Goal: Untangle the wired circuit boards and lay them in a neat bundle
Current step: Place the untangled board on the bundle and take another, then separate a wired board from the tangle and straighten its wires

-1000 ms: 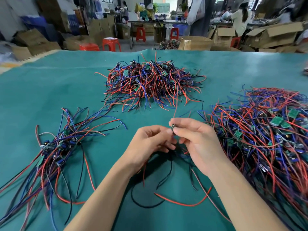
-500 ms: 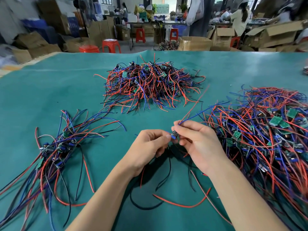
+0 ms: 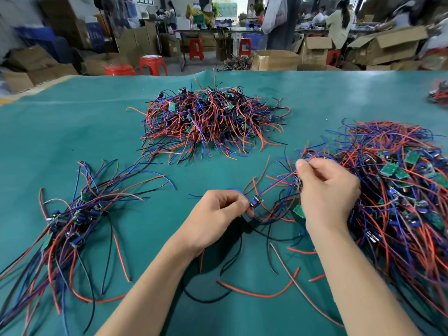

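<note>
1. Board [image 3: 257, 200] with its wires sits between the two hands, just above the mat [image 3: 72, 132]; the left hand [image 3: 215, 214] pinches it at thumb and fingertips, the other fingers curled in.
2. Right hand [image 3: 327, 190] is raised beside the right pile [image 3: 400, 185], thumb and forefinger pinching a blue wire [image 3: 276, 184] that runs down to the board; its remaining fingers are curled, and whether they hold more strands cannot be told.
3. Judged step: drawing this board's leads free of the pile's edge, with the sorted bundle [image 3: 72, 214] waiting on the left, well apart.
4. Risks, as judgement only:
   - the pinched wire crosses red and blue strands at the pile's edge; a hard pull could snag them and drag neighbouring boards out, tightening the knot rather than loosening it;
   - strain falls on the joint where wire meets board; a jerk might tear the lead off;
   - loose black and red leads [image 3: 254, 291] lie looped on the mat under the wrists; a forearm could catch them and scatter them;
   - the left pinch is small; the board may slip and fall back into the tangle;
   - laid carelessly, its wires could cross those of the bundle and spoil the neat lie.
5. Far pile [image 3: 211, 120] lies untouched beyond the hands.
</note>
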Tool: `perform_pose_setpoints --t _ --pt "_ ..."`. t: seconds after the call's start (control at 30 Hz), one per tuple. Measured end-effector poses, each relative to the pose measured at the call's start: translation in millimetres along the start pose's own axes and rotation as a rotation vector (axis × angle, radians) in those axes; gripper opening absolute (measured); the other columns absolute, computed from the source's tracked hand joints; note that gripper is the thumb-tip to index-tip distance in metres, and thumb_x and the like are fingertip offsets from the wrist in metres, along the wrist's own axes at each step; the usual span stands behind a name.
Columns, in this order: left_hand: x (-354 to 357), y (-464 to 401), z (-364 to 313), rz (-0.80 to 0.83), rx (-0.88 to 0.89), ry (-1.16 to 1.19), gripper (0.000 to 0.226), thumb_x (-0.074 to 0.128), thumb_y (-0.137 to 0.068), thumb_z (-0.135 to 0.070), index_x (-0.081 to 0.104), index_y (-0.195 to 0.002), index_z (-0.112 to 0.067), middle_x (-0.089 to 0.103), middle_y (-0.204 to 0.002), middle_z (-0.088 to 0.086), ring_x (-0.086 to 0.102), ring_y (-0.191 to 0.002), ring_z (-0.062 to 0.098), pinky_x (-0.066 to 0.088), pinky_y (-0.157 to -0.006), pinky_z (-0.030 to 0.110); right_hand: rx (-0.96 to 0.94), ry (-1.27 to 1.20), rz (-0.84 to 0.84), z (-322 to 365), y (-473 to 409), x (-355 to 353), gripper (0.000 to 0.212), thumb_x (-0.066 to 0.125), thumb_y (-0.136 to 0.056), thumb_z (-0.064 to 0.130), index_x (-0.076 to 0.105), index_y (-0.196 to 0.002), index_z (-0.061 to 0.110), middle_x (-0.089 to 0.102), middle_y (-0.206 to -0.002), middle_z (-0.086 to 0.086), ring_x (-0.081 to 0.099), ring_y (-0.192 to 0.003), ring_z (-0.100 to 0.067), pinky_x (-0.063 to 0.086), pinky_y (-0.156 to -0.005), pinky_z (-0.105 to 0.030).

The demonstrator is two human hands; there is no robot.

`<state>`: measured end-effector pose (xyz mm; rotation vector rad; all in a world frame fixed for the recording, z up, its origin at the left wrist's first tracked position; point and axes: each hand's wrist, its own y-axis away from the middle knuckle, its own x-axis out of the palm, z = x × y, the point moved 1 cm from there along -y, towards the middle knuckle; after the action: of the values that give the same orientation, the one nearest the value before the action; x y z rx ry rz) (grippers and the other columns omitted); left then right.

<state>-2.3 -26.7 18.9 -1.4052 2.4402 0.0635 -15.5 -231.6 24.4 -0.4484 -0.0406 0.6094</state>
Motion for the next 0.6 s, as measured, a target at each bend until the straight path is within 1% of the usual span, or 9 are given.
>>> perform_pose_setpoints --t 0.1,0.2,0.23,0.3,0.37,0.43,0.5,0.53,0.6 --pt "-0.6 0.2 1.1 0.009 -0.009 -0.014 0.028 0.052 -0.102 -0.012 0.068 -0.08 -0.003 0.039 -0.043 -0.016 0.033 -0.041 -0.001 0.025 -0.043 0.009 0.02 -0.036 -0.108 -0.5 -8.8 -6.9 0.015 0.071 -0.087 0.035 0.074 -0.084 0.021 0.073 -0.075 0.001 0.069 -0.067 -0.02 0.058 -0.076 -0.052" --pt "-2.4 1.1 -1.0 -0.024 -0.029 0.064 0.027 0.056 -0.099 -0.018 0.067 -0.075 -0.012 0.033 -0.047 -0.014 0.026 -0.044 0.003 0.019 -0.044 0.016 0.07 -0.122 -0.303 -0.3 -21.7 -19.6 0.022 0.063 -0.091 0.036 0.072 -0.095 0.016 0.075 -0.085 -0.012 0.07 -0.073 -0.032 0.057 -0.076 -0.059" --pt "-2.9 0.5 -0.3 -0.059 -0.045 0.109 0.026 0.057 -0.097 -0.021 0.068 -0.075 -0.014 0.031 -0.05 -0.011 0.024 -0.046 0.008 0.017 -0.046 0.022 0.061 -0.132 -0.373 2.5 -24.4 -24.3 0.023 0.061 -0.092 0.035 0.071 -0.096 0.014 0.075 -0.087 -0.012 0.069 -0.073 -0.028 0.058 -0.078 -0.055" --pt "-1.8 -0.9 2.1 -0.125 -0.071 0.17 0.027 0.056 -0.099 -0.021 0.069 -0.077 -0.012 0.029 -0.054 -0.006 0.022 -0.049 0.012 0.015 -0.048 0.029 -0.008 -0.042 -0.409 12.2 -18.7 -27.1 0.028 0.06 -0.093 0.036 0.071 -0.094 0.01 0.074 -0.085 -0.01 0.063 -0.073 -0.015 0.055 -0.08 -0.034" --pt "0.6 -1.4 3.8 -0.151 -0.071 0.176 0.028 0.053 -0.101 -0.017 0.069 -0.08 -0.01 0.032 -0.056 -0.003 0.026 -0.05 0.014 0.02 -0.047 0.026 -0.084 0.051 -0.197 26.9 1.3 -14.6 0.027 0.061 -0.09 0.04 0.072 -0.085 0.016 0.071 -0.075 -0.002 0.061 -0.068 -0.012 0.05 -0.075 -0.031" --pt "0.6 -1.5 5.0 -0.158 -0.061 0.195 0.027 0.053 -0.102 -0.017 0.07 -0.082 -0.01 0.041 -0.056 -0.001 0.034 -0.05 0.013 0.029 -0.046 0.022 -0.091 0.136 0.186 36.2 25.4 6.4 0.026 0.066 -0.088 0.043 0.07 -0.079 0.019 0.071 -0.071 0.008 0.065 -0.067 -0.009 0.051 -0.072 -0.031" --pt "-2.3 -1.3 6.0 -0.154 -0.054 0.243 0.026 0.054 -0.102 -0.018 0.069 -0.082 -0.011 0.052 -0.058 0.0 0.043 -0.049 0.012 0.035 -0.049 0.02 -0.026 0.122 0.535 35.0 42.1 21.4 0.022 0.074 -0.088 0.038 0.075 -0.085 0.017 0.074 -0.074 0.006 0.069 -0.074 -0.004 0.052 -0.072 -0.023" --pt "-3.6 -1.3 6.1 -0.145 -0.054 0.259 0.026 0.055 -0.102 -0.018 0.068 -0.081 -0.013 0.057 -0.06 0.001 0.046 -0.05 0.012 0.037 -0.05 0.02 0.022 0.061 0.643 33.2 45.8 24.1 0.016 0.076 -0.089 0.032 0.076 -0.087 0.016 0.075 -0.075 0.003 0.07 -0.076 -0.006 0.052 -0.07 -0.022" --pt "-4.4 -1.2 4.8 -0.125 -0.063 0.269 0.028 0.056 -0.101 -0.019 0.068 -0.076 -0.019 0.062 -0.061 0.003 0.05 -0.049 0.012 0.039 -0.05 0.02 0.08 -0.049 0.718 28.1 45.2 22.4 0.009 0.077 -0.09 0.023 0.078 -0.085 0.016 0.074 -0.076 -0.005 0.066 -0.074 -0.011 0.052 -0.065 -0.033"
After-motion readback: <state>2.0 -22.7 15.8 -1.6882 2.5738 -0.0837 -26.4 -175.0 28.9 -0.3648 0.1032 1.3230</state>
